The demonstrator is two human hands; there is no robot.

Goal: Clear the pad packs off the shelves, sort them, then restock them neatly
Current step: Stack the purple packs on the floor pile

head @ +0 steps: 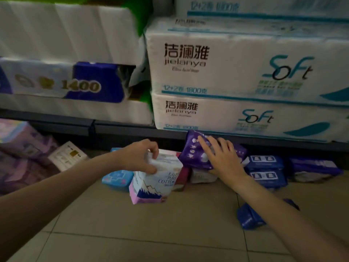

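- A white and pale-blue pad pack [156, 178] printed "PURE COTTON", with a mountain drawing and a pink base, is pinched at its top corner by the left hand [138, 156]; thumb and fingers are curled round it and it is held tilted above the floor [151, 233].
- A purple pad pack [194, 150] with white flower marks is gripped by the right hand [224, 159]: the fingers are spread over its face and the thumb is tucked beneath. It sits on top of the packs lined along the foot of the shelf.
- Two dark-blue packs [264, 169] are stacked just right of the right hand, with another purple pack [313, 167] beside them.
- A light-blue pack [117, 177] lies on the floor behind the left hand's pack.
- A dark-blue pack [249, 218] is seen alone on the tiles, partly hidden by the right forearm.
- On the shelf [122, 127], white tissue bales [236, 69] are marked "jielanya", "Soft" and "12+2 1800".
- A blue and white bale [75, 82] to the left bears "1400".
- Lilac packs [22, 144] are piled at far left, too blurred for their print to be read.
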